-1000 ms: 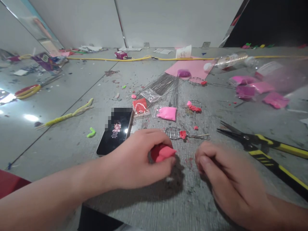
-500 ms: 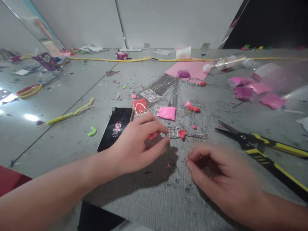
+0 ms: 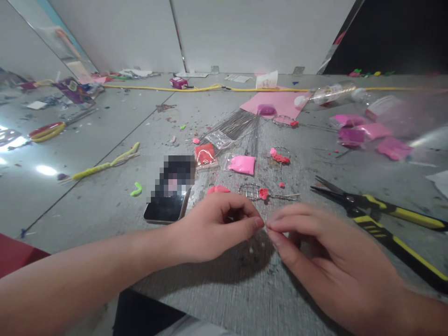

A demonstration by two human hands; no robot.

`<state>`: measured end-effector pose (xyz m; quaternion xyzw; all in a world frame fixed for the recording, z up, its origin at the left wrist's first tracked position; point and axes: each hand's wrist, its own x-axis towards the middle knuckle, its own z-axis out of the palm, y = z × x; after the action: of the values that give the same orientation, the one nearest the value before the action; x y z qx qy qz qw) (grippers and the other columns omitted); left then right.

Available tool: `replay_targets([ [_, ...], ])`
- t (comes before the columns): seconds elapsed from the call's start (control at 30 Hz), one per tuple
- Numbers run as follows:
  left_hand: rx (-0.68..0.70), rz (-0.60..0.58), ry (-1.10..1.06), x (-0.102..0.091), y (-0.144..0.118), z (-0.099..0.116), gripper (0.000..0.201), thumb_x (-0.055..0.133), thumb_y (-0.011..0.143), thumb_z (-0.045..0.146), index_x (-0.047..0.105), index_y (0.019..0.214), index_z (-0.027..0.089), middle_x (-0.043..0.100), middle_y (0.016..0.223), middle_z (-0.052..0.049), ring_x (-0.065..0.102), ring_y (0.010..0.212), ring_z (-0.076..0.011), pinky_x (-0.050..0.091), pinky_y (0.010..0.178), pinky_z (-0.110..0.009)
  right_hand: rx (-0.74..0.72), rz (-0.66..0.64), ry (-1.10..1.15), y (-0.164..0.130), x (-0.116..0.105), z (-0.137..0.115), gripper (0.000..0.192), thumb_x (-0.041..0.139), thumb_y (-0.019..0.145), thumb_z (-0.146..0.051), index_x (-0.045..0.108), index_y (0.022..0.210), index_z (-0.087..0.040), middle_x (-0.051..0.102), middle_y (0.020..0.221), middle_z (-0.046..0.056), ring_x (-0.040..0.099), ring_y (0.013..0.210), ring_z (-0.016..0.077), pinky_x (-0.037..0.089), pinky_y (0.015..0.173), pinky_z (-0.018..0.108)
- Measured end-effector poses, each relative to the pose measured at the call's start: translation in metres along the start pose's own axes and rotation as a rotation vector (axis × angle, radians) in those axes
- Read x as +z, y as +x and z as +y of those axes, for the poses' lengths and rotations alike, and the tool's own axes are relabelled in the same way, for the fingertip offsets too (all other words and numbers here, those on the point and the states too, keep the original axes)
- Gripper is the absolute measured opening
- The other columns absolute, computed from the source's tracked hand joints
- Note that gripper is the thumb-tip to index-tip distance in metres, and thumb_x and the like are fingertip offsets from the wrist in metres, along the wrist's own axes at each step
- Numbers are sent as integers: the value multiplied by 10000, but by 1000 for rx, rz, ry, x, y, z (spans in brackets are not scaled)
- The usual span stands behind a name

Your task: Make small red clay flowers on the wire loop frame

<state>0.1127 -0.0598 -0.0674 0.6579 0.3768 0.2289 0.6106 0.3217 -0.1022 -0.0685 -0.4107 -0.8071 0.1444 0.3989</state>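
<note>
My left hand [image 3: 220,228] is closed in a pinch, thumb against forefinger. Almost meeting its fingertips, my right hand [image 3: 329,256] is pinched as well and a little blurred. What they hold, if anything, is too small to make out. Just beyond the fingertips lies a small racket-shaped wire frame [image 3: 250,191] with a red clay piece [image 3: 263,193] at its neck. A coral-red clay lump [image 3: 217,189] shows behind my left hand. Farther back are a bag of pink clay [image 3: 242,164], a bag of red clay [image 3: 205,154] and a wire ring partly covered with red and pink clay [image 3: 281,157].
Black-and-yellow pliers [image 3: 371,205] lie at the right, jaws apart. A phone [image 3: 164,210] is left of my left hand. Thin wires [image 3: 234,128] fan out towards a pink sheet [image 3: 280,100]. Bags of pink clay [image 3: 394,147] and a plastic bottle [image 3: 332,93] lie at the back right.
My left hand has moved right and nearer to me, away from the wire frame, and its fingers have closed. My right hand has shifted slightly left, so the fingertips nearly meet.
</note>
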Motion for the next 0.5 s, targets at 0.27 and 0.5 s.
replay_targets([
  [0.27, -40, -63, -124, 3, -3, 2, 231, 622, 942, 317, 613, 805, 132, 522, 695, 28, 436, 636, -86, 338, 557, -227, -128, -27, 58, 3, 3, 3, 163, 624, 922, -81, 683, 1016, -200, 693, 921, 7, 659, 834, 75, 558, 753, 164],
  [0.5, -85, -50, -142, 2, -5, 3, 183, 678, 893, 277, 632, 784, 137, 539, 668, 36, 468, 608, -72, 355, 535, -206, -59, -112, 126, 3, 0, 9, 219, 617, 919, -64, 714, 1028, -227, 705, 932, 13, 701, 796, 85, 569, 660, 171],
])
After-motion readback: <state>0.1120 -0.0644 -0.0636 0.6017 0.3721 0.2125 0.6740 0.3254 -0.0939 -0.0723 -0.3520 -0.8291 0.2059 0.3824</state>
